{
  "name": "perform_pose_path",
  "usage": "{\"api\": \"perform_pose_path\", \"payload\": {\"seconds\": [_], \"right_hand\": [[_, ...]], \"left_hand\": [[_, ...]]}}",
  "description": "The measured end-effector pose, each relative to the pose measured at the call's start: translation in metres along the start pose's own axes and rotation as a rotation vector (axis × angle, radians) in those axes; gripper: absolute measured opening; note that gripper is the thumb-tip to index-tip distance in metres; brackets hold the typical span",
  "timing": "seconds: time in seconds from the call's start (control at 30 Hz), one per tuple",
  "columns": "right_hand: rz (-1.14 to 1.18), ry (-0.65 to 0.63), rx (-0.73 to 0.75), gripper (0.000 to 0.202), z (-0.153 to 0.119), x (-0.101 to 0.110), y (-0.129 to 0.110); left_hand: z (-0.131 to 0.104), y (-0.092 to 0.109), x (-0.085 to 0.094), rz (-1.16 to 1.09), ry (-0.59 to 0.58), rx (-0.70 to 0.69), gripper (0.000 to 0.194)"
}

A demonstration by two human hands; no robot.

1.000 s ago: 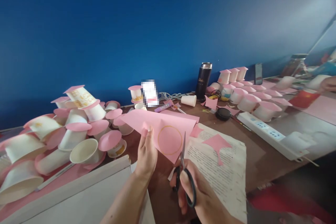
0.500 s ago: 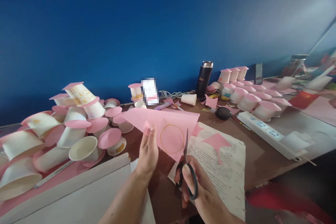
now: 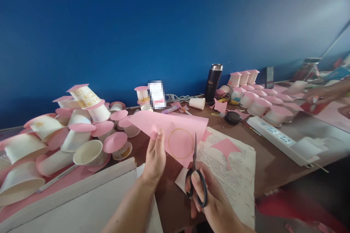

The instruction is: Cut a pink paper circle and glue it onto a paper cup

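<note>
My left hand (image 3: 155, 156) is closed on a sheet of pink paper (image 3: 153, 121), thumb on the near face and the other fingers hidden behind. A circle is drawn in a yellowish line on the sheet's right part. In my right hand (image 3: 209, 189) is a pair of scissors (image 3: 195, 156) with black handles, fingers through the loops. The blades point up at the paper's right edge, just beside the circle. Under them lies a printed page (image 3: 237, 174) with a pink paper offcut (image 3: 226, 148) on it.
Paper cups with pink discs (image 3: 82, 127) are heaped at left; more cups (image 3: 258, 102) stand in rows at right. A black flask (image 3: 213, 83), round black lid (image 3: 233, 117), power strip (image 3: 273, 134) and white box (image 3: 90, 196) sit around. A co-worker's hand (image 3: 328, 93) shows at far right.
The scissors have shifted slightly along the paper's right edge; their handles look a little more apart. The left hand keeps its grip. At far right, the co-worker's hand has come into view, with the cup there gone.
</note>
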State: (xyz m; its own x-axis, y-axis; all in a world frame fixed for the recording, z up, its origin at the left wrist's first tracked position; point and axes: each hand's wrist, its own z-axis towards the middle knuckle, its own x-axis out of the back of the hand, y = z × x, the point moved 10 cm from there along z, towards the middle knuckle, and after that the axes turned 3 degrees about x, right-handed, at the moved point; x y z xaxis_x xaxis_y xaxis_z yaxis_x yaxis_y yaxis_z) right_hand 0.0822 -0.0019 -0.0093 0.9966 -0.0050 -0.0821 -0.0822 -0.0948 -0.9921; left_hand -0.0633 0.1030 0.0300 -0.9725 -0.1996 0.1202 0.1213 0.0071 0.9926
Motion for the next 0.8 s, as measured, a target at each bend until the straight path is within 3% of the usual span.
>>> {"api": "perform_pose_path", "payload": {"seconds": [0.67, 0.8], "right_hand": [[0.025, 0.021, -0.02, 0.047, -0.005, 0.001, -0.002], [0.031, 0.031, -0.011, 0.044, -0.007, 0.002, -0.003]], "left_hand": [[-0.004, 0.013, 0.0, -0.026, -0.014, 0.078, 0.033], [-0.003, 0.007, -0.002, -0.045, -0.024, 0.095, 0.034]]}}
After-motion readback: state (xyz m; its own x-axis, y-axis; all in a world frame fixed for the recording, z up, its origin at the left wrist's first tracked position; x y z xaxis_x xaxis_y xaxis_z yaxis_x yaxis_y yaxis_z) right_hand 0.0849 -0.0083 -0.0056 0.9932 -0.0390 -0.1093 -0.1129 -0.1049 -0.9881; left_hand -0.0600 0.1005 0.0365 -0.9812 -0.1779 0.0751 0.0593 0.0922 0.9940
